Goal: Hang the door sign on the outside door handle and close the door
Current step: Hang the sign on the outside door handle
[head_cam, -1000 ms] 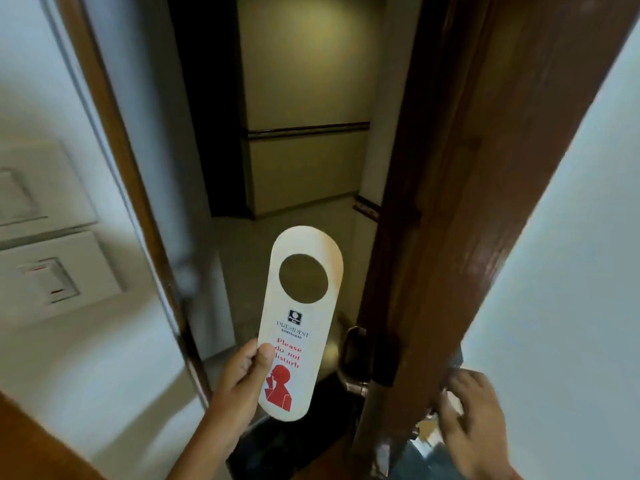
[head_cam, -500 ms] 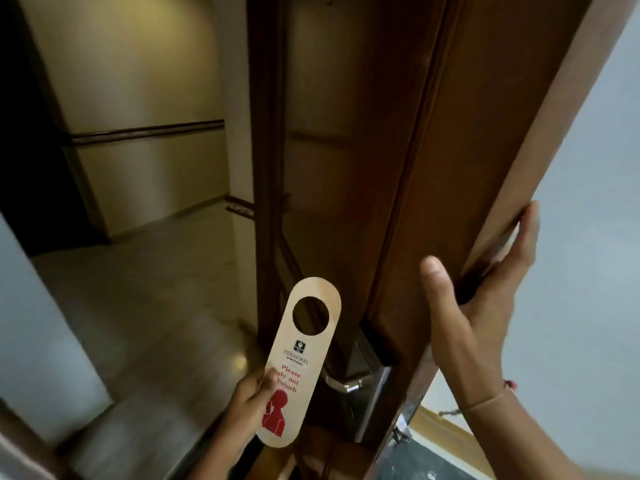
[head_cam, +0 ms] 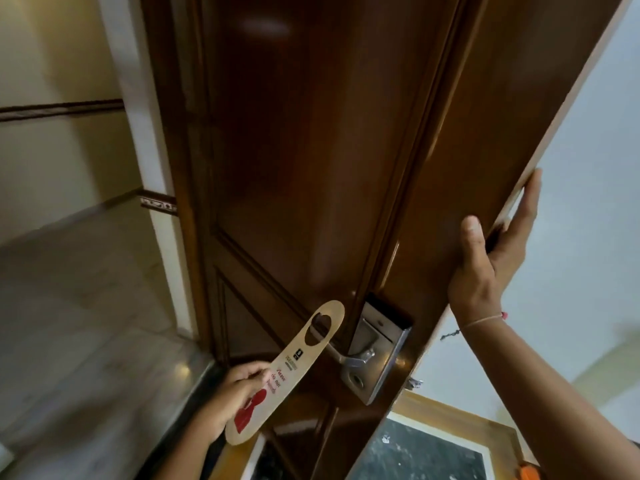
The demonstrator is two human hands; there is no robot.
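Note:
The dark wooden door (head_cam: 311, 150) stands open, its outer face toward me. A cream door sign (head_cam: 287, 372) with red print is pinched at its lower end by my left hand (head_cam: 232, 396). The sign tilts up to the right, and its round hole sits over the tip of the silver lever handle (head_cam: 349, 358), which juts from a metal lock plate (head_cam: 377, 355). My right hand (head_cam: 491, 261) grips the door's free edge, thumb on the outer face, fingers wrapped behind.
A pale corridor floor (head_cam: 86, 323) and cream wall with a dark rail (head_cam: 59, 109) lie to the left. The white door frame (head_cam: 145, 168) stands behind the door. A white wall (head_cam: 588, 168) is on the right, dark flooring at the bottom.
The view has swung toward the door's outer face. My left hand has tilted the sign and brought its hole onto the handle's tip. My right hand still holds the door's edge.

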